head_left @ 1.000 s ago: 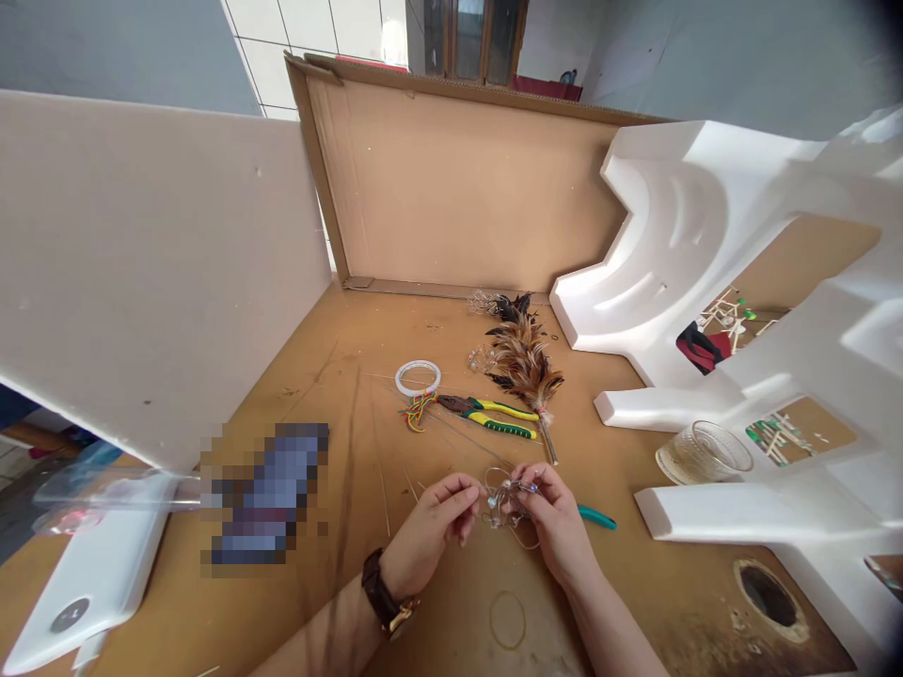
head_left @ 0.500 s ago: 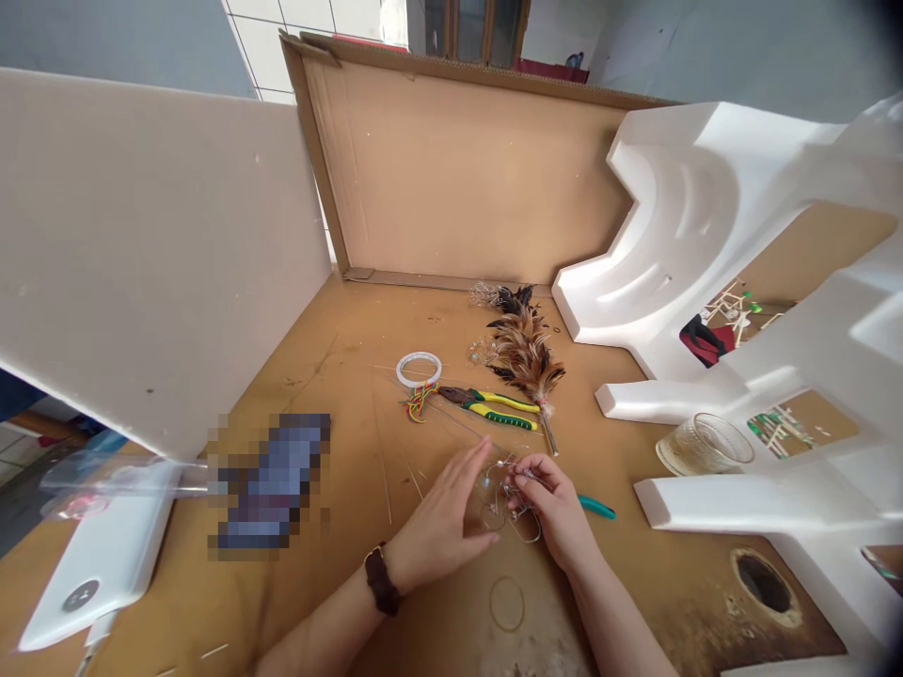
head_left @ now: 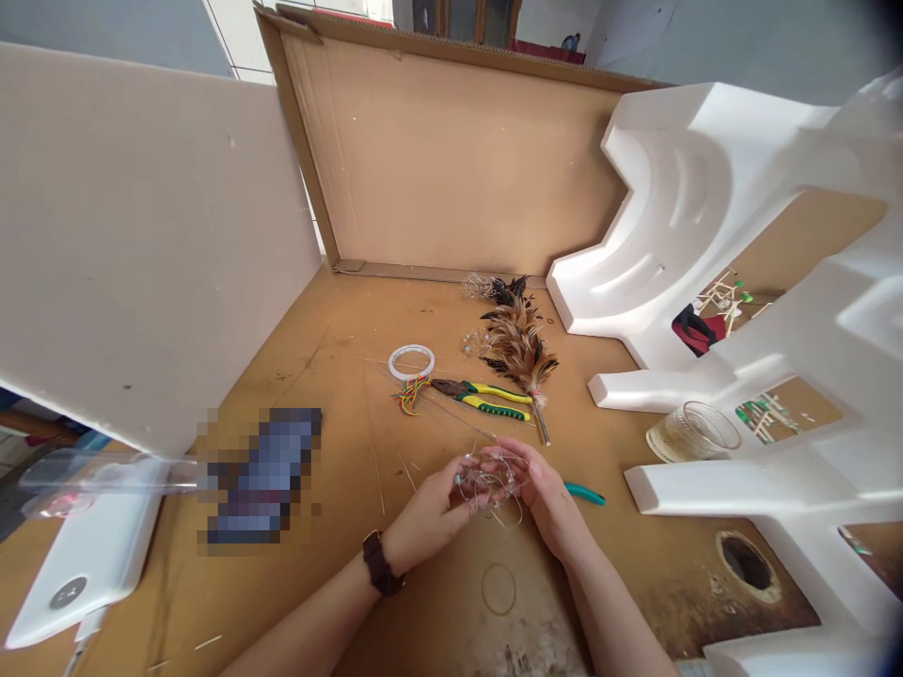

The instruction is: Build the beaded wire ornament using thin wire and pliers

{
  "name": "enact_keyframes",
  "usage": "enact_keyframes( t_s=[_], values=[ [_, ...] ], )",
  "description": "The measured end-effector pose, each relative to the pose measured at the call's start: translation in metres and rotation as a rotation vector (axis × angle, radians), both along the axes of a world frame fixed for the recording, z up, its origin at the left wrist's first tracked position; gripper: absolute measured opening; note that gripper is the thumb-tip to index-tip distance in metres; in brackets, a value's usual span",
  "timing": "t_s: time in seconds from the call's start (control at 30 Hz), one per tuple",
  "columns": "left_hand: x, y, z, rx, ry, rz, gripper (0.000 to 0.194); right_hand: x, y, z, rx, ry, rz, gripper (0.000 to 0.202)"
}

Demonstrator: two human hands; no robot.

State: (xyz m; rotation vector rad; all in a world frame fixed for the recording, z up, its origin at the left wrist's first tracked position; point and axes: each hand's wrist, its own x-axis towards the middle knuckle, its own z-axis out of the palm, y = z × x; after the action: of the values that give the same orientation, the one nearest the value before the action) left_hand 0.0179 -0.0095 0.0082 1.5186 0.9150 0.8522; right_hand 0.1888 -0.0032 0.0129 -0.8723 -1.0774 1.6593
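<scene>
A tangle of thin looped wire with small clear and pale blue beads sits between my hands above the table. My left hand, with a dark watch strap at its wrist, grips the tangle from the left, thumb in front. My right hand curls round its right side, partly hiding the loops. Just right of that hand, a teal handle shows; the rest of that tool is hidden. Beyond the hands lie pliers with yellow-green handles. A thin tan ring lies on the table nearer me.
A white roll, colourful cords and a feather duster lie farther back. A glass cup stands among white foam pieces on the right. At left are a blurred-out dark item and a white device.
My left hand has closed from an open, flat pose onto the beaded wire. My right hand has turned from pinching the wire to cupping its right side. The view has shifted slightly.
</scene>
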Motion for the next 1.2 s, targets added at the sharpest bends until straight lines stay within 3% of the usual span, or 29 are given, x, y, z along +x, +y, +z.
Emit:
enact_keyframes(
  t_s=[0.13,0.23,0.33,0.53,0.83,1.0,1.1,1.2],
  values=[
    [0.002,0.002,-0.007,-0.075,-0.166,0.000,0.037,0.003,-0.005,-0.003,0.207,-0.178,0.083,0.070],
    [0.002,0.002,-0.007,-0.060,-0.159,0.035,0.037,0.001,-0.010,-0.006,0.300,-0.333,0.092,0.097],
    [0.001,0.001,-0.006,-0.022,-0.085,0.055,0.037,-0.003,-0.012,-0.007,0.347,-0.479,0.052,0.107],
    [-0.002,-0.003,-0.004,0.103,0.180,0.097,0.036,-0.011,-0.012,-0.006,0.331,-0.477,0.056,0.093],
    [-0.006,-0.003,-0.005,0.182,0.271,0.146,0.043,-0.004,-0.005,-0.002,0.070,-0.163,0.106,0.063],
    [-0.008,-0.001,0.000,0.231,0.339,0.077,0.036,0.003,0.004,-0.006,-0.039,-0.226,0.016,0.033],
    [-0.008,-0.001,0.002,0.199,0.294,0.026,0.036,0.005,0.005,-0.009,-0.014,-0.310,-0.017,0.033],
    [-0.008,0.000,0.001,0.064,0.208,0.104,0.033,0.005,0.004,-0.013,0.022,-0.385,-0.019,0.036]
  ],
)
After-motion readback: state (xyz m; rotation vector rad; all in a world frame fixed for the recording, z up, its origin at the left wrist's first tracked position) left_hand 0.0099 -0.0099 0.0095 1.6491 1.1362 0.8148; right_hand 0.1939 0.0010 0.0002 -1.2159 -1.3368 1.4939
